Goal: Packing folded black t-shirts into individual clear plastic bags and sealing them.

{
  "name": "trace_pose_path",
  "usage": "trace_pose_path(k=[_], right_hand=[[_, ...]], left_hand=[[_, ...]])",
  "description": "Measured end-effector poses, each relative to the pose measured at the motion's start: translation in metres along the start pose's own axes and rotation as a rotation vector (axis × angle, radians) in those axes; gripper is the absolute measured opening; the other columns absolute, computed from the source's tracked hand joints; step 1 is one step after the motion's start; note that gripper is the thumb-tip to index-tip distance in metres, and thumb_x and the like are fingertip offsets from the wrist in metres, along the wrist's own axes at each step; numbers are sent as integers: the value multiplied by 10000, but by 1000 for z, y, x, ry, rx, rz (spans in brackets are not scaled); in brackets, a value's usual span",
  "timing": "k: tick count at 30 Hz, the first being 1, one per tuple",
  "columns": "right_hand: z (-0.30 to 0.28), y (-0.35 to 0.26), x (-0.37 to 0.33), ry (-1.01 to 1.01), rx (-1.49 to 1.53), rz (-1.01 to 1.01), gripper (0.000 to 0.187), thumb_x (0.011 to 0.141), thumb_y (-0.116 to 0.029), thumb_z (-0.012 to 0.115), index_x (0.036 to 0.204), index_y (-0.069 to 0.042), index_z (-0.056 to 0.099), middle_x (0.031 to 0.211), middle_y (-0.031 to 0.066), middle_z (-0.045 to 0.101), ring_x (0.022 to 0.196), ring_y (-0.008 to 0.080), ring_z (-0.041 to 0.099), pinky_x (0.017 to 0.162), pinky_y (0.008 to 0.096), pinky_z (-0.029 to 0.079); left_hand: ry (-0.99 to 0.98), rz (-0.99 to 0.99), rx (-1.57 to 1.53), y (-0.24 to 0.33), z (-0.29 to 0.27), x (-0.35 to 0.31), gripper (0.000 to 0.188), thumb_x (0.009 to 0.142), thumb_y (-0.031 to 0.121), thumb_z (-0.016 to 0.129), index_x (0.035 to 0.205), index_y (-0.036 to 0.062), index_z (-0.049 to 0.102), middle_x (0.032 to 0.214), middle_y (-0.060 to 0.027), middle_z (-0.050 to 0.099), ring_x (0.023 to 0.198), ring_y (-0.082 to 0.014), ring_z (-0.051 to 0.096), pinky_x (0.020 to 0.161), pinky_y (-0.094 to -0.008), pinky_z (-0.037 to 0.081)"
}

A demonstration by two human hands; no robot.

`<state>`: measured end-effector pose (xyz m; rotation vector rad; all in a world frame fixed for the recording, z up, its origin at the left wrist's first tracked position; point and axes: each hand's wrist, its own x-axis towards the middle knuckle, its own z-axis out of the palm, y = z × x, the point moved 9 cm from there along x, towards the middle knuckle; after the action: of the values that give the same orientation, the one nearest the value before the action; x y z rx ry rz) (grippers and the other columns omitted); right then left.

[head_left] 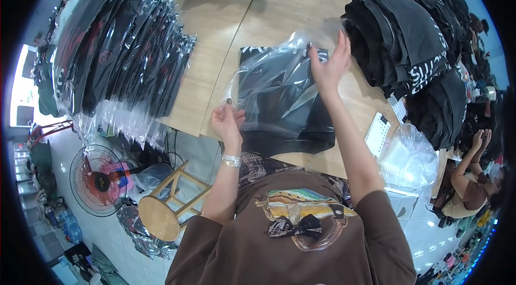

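A folded black shirt (287, 142) with white print along its far edge lies flat on the table before me. Over it spreads a clear plastic bag (274, 83), loose and wrinkled, its film rising past the shirt's far right corner. At the bag's near left edge, my left hand (228, 122) has its fingers closed in a pinch on the film. My right hand (330, 67) is at the far right side of the bag, thumb and fingers spread apart, the film beside them. Whether the right fingers touch the film, I cannot tell.
Bagged black garments (129, 54) stand in a long row at left. Folded black shirts (398, 32) are piled at right, near a white card (377, 133) and clear bags (411, 156). A fan (99, 180) and wooden stool (161, 218) stand below left; another person (467, 183) sits right.
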<state>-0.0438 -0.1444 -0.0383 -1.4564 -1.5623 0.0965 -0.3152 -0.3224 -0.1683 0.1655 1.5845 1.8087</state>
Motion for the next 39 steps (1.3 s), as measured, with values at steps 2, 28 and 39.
trace_pose_path(k=[2,28,39], right_hand=[[-29,-28,-27,-1,-78,-96,772,706,-313,682,1342,-107,296,1361,255,214,1280,411,193,1018,559,95],[81,21,-6,-1483,-107,259,162,741,-162,589,723,-12,645,562,76,571,446,152,498,392,281,385],[182,48,26,-852,274,232,538,898,-363,382,1318,-31,330,1308,170,416,1139,318,472,976,389,350]], left_hand=[[10,15,-6,-1,0,-1,191,836,138,610,875,24,462,761,-85,580,570,-161,618,423,-221,485],[-62,190,73,16,49,37,259,850,215,604,812,28,428,685,-70,550,521,-147,593,388,-225,463],[-156,224,151,7,59,9,189,865,142,570,800,24,438,667,-69,562,523,-146,603,391,-230,491]])
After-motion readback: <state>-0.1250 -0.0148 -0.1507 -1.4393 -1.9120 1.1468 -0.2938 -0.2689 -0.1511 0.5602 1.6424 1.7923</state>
